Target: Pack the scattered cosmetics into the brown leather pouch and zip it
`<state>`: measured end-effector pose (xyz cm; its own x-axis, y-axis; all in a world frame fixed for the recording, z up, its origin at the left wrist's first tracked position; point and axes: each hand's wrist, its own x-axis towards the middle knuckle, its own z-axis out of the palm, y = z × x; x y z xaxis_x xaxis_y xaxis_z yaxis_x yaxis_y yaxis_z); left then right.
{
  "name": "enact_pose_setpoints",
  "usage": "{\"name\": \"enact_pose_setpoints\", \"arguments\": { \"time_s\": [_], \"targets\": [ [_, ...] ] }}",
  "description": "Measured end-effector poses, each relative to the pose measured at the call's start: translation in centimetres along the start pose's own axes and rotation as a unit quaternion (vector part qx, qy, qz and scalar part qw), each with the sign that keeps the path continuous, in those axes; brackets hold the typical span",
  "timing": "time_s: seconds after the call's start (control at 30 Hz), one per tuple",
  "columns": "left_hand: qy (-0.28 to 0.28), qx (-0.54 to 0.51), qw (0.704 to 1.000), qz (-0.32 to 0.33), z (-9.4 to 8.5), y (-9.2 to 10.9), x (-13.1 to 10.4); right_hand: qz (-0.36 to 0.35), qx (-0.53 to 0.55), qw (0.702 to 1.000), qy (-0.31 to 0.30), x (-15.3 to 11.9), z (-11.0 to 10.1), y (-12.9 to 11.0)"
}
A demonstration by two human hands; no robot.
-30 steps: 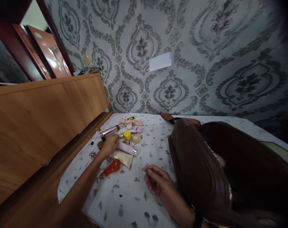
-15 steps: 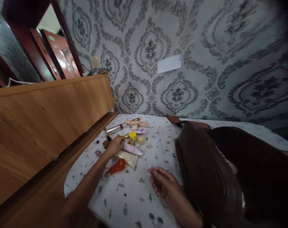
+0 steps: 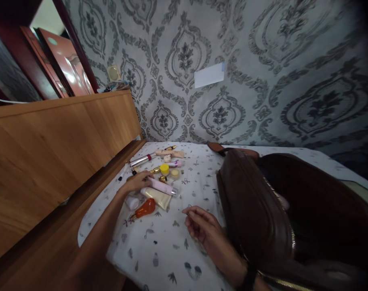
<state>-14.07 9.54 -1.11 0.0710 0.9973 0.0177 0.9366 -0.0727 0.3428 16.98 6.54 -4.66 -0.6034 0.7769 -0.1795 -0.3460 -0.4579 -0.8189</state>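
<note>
My left hand (image 3: 139,181) reaches into a group of cosmetics, its fingers closed around the near end of a lilac squeeze tube (image 3: 163,186). Just below it lie a cream-coloured tube (image 3: 159,197), an orange bottle (image 3: 146,207) and a white round piece (image 3: 132,202). A yellow-lidded jar (image 3: 165,169) and a small pale jar (image 3: 175,174) sit beyond the tube. Over the cloth, my right hand (image 3: 203,226) is curled, thumb against forefinger; whatever is between them, if anything, is too small to make out. That hand is left of a brown leather bag (image 3: 247,202).
The bag lies unzipped along the right of the patterned white cloth (image 3: 171,250). Farther back are a silver tube (image 3: 141,160), a peach tube (image 3: 171,153) and a gold-and-black stick (image 3: 171,148). A wooden panel (image 3: 65,141) borders the left; papered wall stands behind.
The view has shifted slightly, moving everything a little left and up. My left hand has drawn back a bit to the left along the lilac tube. My right hand keeps its curled pose.
</note>
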Motion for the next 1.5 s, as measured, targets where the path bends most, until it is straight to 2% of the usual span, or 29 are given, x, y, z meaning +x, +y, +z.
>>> {"name": "enact_pose_setpoints", "arguments": {
  "time_s": [0.13,0.27,0.43,0.57,0.73,0.93,1.13,1.27,1.4,1.5],
  "targets": [
    [-0.034,0.007,0.999,0.027,-1.3,1.7,-0.8,0.001,0.000,1.000,-0.002,0.1,0.0,0.0],
    [-0.032,0.051,0.997,0.056,-1.2,5.6,-1.5,0.004,0.006,1.000,-0.007,0.2,0.0,0.1],
    [-0.024,0.144,0.984,0.105,1.1,11.3,-1.9,0.000,0.008,1.000,-0.007,0.0,0.0,0.1],
    [-0.017,0.284,0.952,0.112,3.1,13.6,-1.6,-0.003,0.007,1.000,-0.006,-0.4,0.1,0.2],
    [-0.023,0.333,0.935,0.122,3.5,13.8,-0.6,-0.016,0.011,1.000,-0.011,-0.1,-0.1,0.2],
    [-0.016,0.325,0.930,0.172,3.3,14.0,-1.5,-0.025,0.004,1.000,-0.009,0.0,-0.2,0.5],
    [-0.012,0.318,0.936,0.150,4.8,13.5,-1.3,-0.012,0.006,1.000,-0.015,0.0,0.0,0.0],
    [-0.003,0.301,0.942,0.150,5.1,14.0,-1.7,-0.006,0.005,1.000,-0.006,0.0,0.1,-0.1],
    [0.020,0.230,0.962,0.143,4.2,13.7,-1.8,-0.001,0.006,1.000,-0.002,0.1,0.0,0.1],
    [0.087,0.130,0.982,0.109,2.1,11.7,0.0,0.004,0.004,1.000,-0.007,0.2,-0.1,0.1]
  ]
}}
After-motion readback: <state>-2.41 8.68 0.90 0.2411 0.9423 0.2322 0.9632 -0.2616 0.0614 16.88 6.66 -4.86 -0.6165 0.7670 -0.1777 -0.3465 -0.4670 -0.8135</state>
